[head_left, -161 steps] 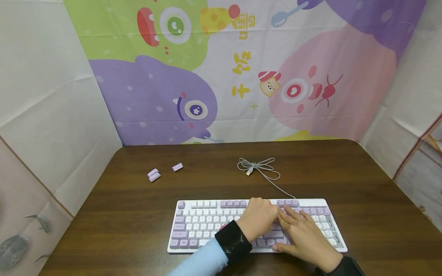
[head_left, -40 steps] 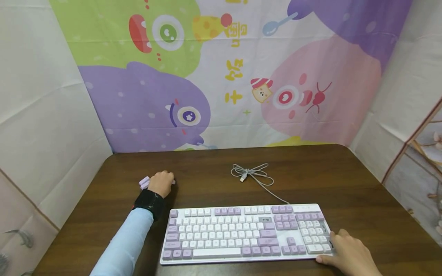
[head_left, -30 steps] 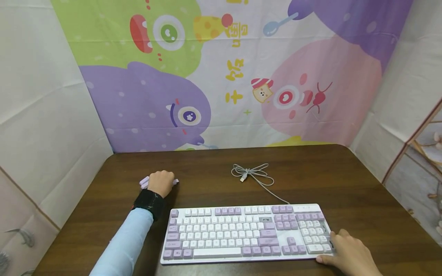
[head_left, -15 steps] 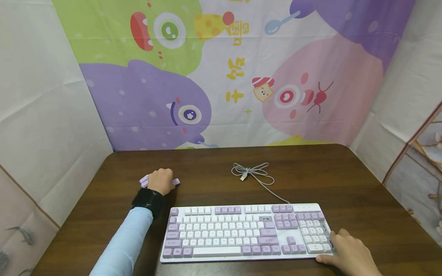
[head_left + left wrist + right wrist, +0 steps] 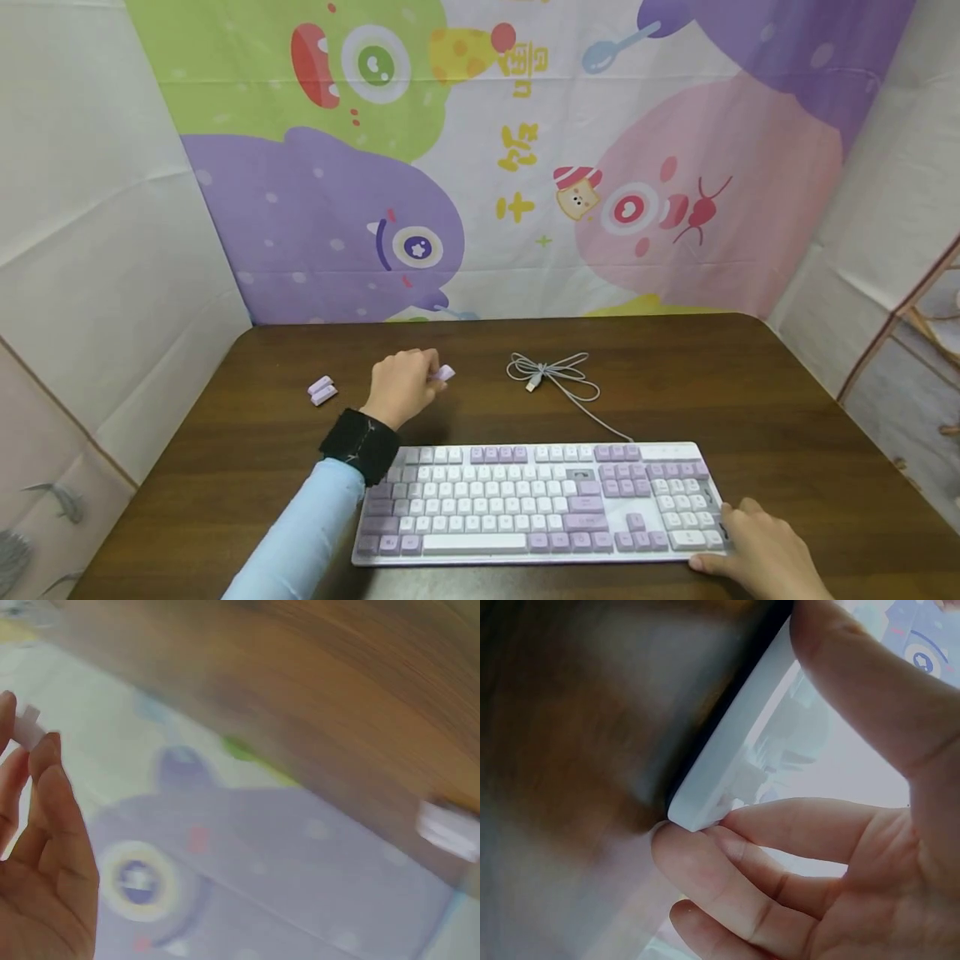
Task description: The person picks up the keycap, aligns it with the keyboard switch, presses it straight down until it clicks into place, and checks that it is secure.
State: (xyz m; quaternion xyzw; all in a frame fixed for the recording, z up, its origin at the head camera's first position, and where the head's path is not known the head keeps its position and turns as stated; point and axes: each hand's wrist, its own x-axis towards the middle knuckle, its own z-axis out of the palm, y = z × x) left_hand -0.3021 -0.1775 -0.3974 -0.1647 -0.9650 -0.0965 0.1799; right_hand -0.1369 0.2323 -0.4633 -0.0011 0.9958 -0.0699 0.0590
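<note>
My left hand (image 5: 403, 385) pinches a lilac keycap (image 5: 446, 372) just above the table, behind the keyboard's left half. In the left wrist view, the keycap (image 5: 28, 732) sits between the thumb and fingertips, its stem showing. My right hand (image 5: 772, 550) grips the near right corner of the white and lilac keyboard (image 5: 617, 507), thumb along the front edge and fingers at the right side. Bare switch spots show on the keyboard near the top right of the main block and down the number pad's right column. My left sleeve and wrist band cover some left keys.
Two more lilac keycaps (image 5: 322, 395) lie side by side at the table's back left. A bundled grey USB cable (image 5: 551, 369) lies behind the keyboard, joined to its back edge. A cartoon-printed cloth (image 5: 517, 275) hangs behind the wooden table (image 5: 750, 400).
The left hand was over the keyboard, then went to the loose keycaps; it has now lifted one and moved right. The right hand shifted from the keys to the keyboard's right corner.
</note>
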